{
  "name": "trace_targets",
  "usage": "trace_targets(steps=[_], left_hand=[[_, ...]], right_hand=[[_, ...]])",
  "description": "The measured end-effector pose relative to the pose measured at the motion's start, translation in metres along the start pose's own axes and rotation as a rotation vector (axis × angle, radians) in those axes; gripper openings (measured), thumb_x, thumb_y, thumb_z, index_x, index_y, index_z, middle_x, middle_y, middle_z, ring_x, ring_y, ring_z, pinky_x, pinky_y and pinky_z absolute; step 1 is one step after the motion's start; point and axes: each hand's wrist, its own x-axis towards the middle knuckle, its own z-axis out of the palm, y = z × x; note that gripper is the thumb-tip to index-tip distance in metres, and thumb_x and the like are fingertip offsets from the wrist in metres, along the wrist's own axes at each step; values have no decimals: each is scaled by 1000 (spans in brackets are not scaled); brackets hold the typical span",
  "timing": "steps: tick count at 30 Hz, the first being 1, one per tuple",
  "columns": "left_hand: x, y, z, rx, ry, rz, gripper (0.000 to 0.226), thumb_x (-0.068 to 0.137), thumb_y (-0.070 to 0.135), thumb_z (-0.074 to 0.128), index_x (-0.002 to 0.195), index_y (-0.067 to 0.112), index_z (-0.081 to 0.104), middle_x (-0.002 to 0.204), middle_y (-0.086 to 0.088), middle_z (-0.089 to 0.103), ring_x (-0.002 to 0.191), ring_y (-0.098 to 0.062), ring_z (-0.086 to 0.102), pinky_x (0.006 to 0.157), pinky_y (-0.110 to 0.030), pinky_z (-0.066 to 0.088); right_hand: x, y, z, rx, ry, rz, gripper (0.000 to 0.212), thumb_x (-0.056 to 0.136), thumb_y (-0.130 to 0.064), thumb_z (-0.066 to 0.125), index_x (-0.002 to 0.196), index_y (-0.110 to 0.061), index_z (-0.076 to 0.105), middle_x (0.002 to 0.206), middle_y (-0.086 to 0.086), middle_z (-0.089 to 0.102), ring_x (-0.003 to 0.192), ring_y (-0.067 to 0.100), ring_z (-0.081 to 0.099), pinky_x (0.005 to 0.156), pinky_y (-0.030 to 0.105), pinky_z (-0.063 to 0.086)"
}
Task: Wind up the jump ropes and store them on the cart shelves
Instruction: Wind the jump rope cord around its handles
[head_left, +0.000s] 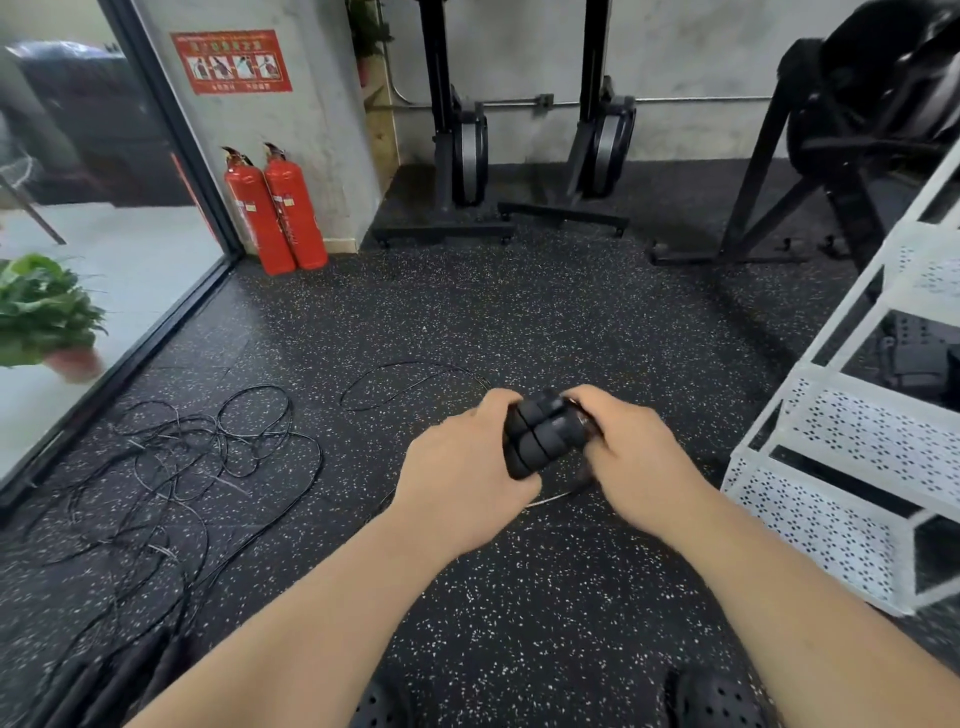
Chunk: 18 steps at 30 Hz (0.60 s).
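Two black ribbed jump rope handles (543, 434) lie side by side between my hands, above the speckled floor. My left hand (462, 467) grips them from the left, and my right hand (631, 457) grips their right end. A thin black rope (410, 387) loops on the floor just beyond the handles, and a short pale stretch of cord shows under my hands. A tangle of more black jump ropes (208, 457) is spread over the floor at the left. The white perforated cart (852, 441) stands at the right with its shelves facing me.
Two red fire extinguishers (275, 208) stand against the wall by a glass door (104, 208). Black rowing machines (467, 156) and a fan bike (857, 130) line the back. A potted plant (47, 312) is at the left. My black shoes (717, 696) show at the bottom.
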Motion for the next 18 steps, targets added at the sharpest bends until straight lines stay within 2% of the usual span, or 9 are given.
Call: trace_targets(steps=[2,4,6,8,10,12,14,16,18], left_hand=[[4,-3,-5,-155,16,-72,55,79,41,73,128,49,49,92,16,68,80,-13,66,77,-36,58],[8,-6,-11,-366,47,-115,44,78,32,76,116,45,58,86,15,70,70,-7,65,67,-35,59],[16,-9,-19,-539,125,-164,28,79,21,77,100,33,62,77,12,66,56,-5,53,55,-29,50],[25,-14,-28,-663,271,-238,20,80,16,77,92,21,62,69,8,60,54,-11,44,53,-31,42],[30,-18,-31,-779,326,-256,21,80,17,78,95,18,64,69,2,59,57,-14,43,56,-33,41],[28,-12,-29,-877,197,-206,27,79,22,80,103,25,69,79,-6,65,64,-18,48,64,-38,46],[25,-3,-22,-968,26,-125,30,85,14,80,109,30,71,88,-3,71,66,-19,53,71,-43,50],[24,4,-14,-1045,-112,-64,37,91,3,76,118,27,71,106,2,78,66,-18,53,75,-44,52],[24,9,-5,-1089,-230,-25,46,90,2,74,127,30,71,118,-4,78,67,-19,52,80,-43,53]], right_hand=[[2,1,-17,9,8,-54,20,107,-24,58,109,-43,65,78,-13,68,66,9,62,59,24,49],[4,1,-39,30,7,-68,12,101,-41,63,110,-46,69,81,-16,70,67,9,63,60,20,50],[6,9,-61,44,40,-48,20,92,-55,59,105,-48,72,75,-16,70,58,6,59,53,15,46],[6,19,-77,89,128,-28,22,92,-56,57,101,-48,75,64,-8,65,49,4,48,50,16,39],[7,28,-84,131,252,-11,17,99,-46,62,102,-43,78,58,-14,61,50,1,48,56,24,35],[9,32,-79,148,364,32,14,103,-38,64,103,-38,79,57,-26,59,51,-2,52,59,26,34],[12,33,-65,147,423,85,15,104,-41,63,104,-40,78,55,-21,60,46,2,46,54,28,37],[15,30,-46,126,406,129,17,104,-42,62,108,-39,78,56,-19,63,43,4,45,47,22,39],[16,24,-27,74,351,133,19,104,-41,64,109,-35,80,56,-24,64,44,2,50,44,15,36]])
